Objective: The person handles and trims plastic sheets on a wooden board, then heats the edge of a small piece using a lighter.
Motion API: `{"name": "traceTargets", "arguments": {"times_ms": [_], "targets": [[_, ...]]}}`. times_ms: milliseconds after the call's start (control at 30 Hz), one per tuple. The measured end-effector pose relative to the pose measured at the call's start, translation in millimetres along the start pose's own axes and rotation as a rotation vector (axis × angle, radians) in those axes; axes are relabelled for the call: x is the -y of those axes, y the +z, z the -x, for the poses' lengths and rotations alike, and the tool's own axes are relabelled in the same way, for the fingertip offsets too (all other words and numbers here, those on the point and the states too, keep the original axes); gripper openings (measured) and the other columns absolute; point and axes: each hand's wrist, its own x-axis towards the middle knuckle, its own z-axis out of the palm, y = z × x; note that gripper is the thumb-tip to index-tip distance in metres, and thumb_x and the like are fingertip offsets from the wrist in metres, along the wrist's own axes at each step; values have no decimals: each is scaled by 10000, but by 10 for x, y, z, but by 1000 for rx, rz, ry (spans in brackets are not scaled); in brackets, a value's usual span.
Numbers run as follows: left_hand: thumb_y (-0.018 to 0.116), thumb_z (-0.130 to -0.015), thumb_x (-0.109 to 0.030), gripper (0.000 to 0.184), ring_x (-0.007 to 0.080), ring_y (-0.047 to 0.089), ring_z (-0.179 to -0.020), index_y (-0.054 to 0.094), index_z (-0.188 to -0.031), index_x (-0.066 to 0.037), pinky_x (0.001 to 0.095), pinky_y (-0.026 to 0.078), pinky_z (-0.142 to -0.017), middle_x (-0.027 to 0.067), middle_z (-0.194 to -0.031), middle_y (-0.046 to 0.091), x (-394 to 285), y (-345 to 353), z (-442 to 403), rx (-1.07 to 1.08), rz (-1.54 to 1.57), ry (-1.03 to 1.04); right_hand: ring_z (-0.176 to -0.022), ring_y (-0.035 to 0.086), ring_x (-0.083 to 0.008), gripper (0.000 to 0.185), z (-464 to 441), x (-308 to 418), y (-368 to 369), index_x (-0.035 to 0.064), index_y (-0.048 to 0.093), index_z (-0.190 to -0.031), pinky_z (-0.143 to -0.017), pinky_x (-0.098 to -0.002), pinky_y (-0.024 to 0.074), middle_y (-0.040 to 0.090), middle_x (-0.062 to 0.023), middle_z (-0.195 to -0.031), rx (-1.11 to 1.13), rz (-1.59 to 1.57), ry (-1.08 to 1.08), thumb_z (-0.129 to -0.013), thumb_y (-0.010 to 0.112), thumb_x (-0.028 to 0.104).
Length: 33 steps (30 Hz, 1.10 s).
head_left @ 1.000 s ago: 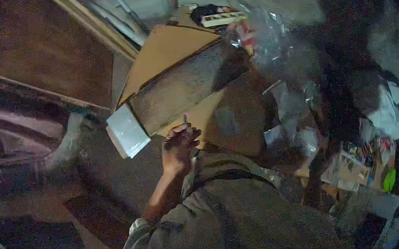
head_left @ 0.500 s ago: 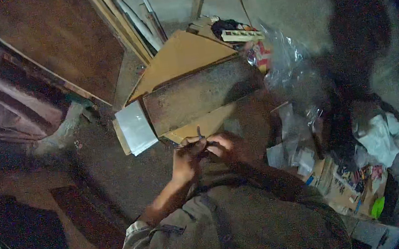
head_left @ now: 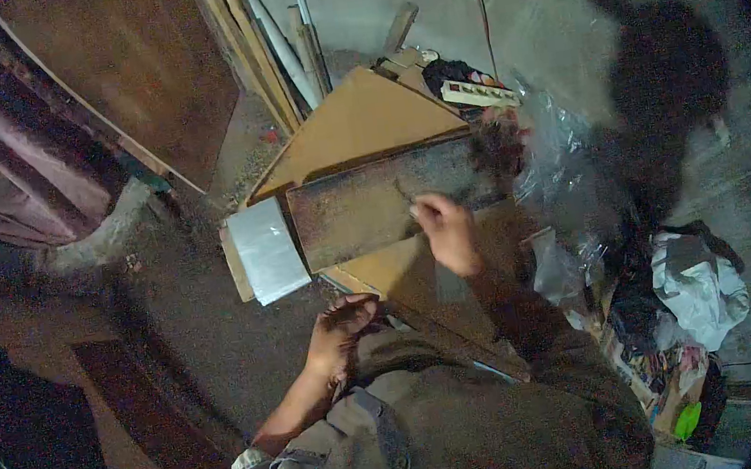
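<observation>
My right hand (head_left: 451, 235) is over a worn, dark flat board (head_left: 344, 210), its thumb and fingers pinched together. Whatever is between those fingertips is too small to make out. Close to my body, my left hand (head_left: 341, 332) is closed with the fingers curled in; what it holds, if anything, is hidden. The dark board lies across a tan cardboard sheet (head_left: 349, 130). Left of the board is a stack of silvery-white sheets (head_left: 267, 252).
A white power strip (head_left: 478, 93) lies beyond the board, near clear plastic wrap (head_left: 560, 137). Wooden strips (head_left: 250, 53) lean at the back. To the right are a crumpled white bag (head_left: 701, 288) and several small packets (head_left: 672, 362). A brown panel (head_left: 125, 68) stands at left.
My hands were together around a small thin piece; now they are apart. The right hand has moved forward over the board, while the left has shifted slightly down and left.
</observation>
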Motion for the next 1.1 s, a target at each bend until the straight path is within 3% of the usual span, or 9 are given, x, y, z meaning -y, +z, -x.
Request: {"name": "traceTargets", "arguments": {"times_ms": [33,100,300,333,767,933,1000,1067,1100], "targets": [[663,-834,-172,280,139,575,-894,617,-1045,6,293,438,-831,43,-951,635,-49,-4,23,-19,-114,23,-775,620,-134,170,-160,-152,23,50,610,-1001,-694,-272,467,660,-86,-835,0,2,0,-841,619,104],[665,-834,-187,298,142,573,-895,611,-1054,6,300,439,-829,44,-956,633,-119,-61,62,-14,-41,-54,-756,636,-242,187,-564,-707,60,91,616,-998,-689,-335,478,659,-119,-829,-270,155,-188,-838,624,189],[671,-834,-212,308,145,566,-889,602,-1048,-2,296,447,-804,55,-943,623,-111,-347,81,-43,78,-130,-837,588,-374,185,-1066,-1460,127,97,615,-976,-705,-439,465,624,-172,-904,-443,548,-175,-854,601,235],[676,-831,-206,291,141,565,-882,605,-1035,-12,293,451,-792,55,-935,621,-110,-399,89,-66,43,-148,-831,591,-369,194,-1082,-1448,72,126,621,-988,-699,-446,467,623,-176,-899,-305,637,30,-835,617,245],[671,-829,-121,230,114,572,-809,605,-1032,-35,271,477,-731,22,-944,622,112,-614,133,-122,293,-213,-839,602,-379,236,-1353,-1901,29,145,632,-1015,-734,-449,472,641,-170,-904,-305,748,-61,-837,592,296],[670,-827,-113,229,130,591,-847,602,-1034,-46,272,478,-743,23,-952,628,99,-473,209,-146,206,-234,-844,612,-361,248,-1260,-1780,-28,123,631,-1018,-728,-428,474,642,-163,-895,-303,556,-16,-817,633,268],[670,-827,-115,235,139,597,-866,597,-1040,-49,282,479,-748,29,-961,631,117,-384,217,-126,214,-190,-845,618,-353,258,-1344,-2352,-31,110,632,-1014,-723,-424,478,643,-166,-891,-302,410,-44,-809,644,267],[663,-834,-131,253,169,610,-916,583,-1063,-58,314,481,-766,53,-1007,637,151,-303,290,-134,223,-222,-875,628,-329,305,-930,-1660,-148,82,628,-1031,-723,-411,491,639,-185,-953,-288,506,76,-799,665,277],[663,-834,-131,253,169,610,-916,583,-1063,-58,314,481,-766,53,-1007,637,184,-262,330,-136,217,-235,-988,600,-318,337,-812,-1692,-200,106,621,-1093,-804,-359,472,611,-202,-1094,-258,369,64,-799,685,258]]}}
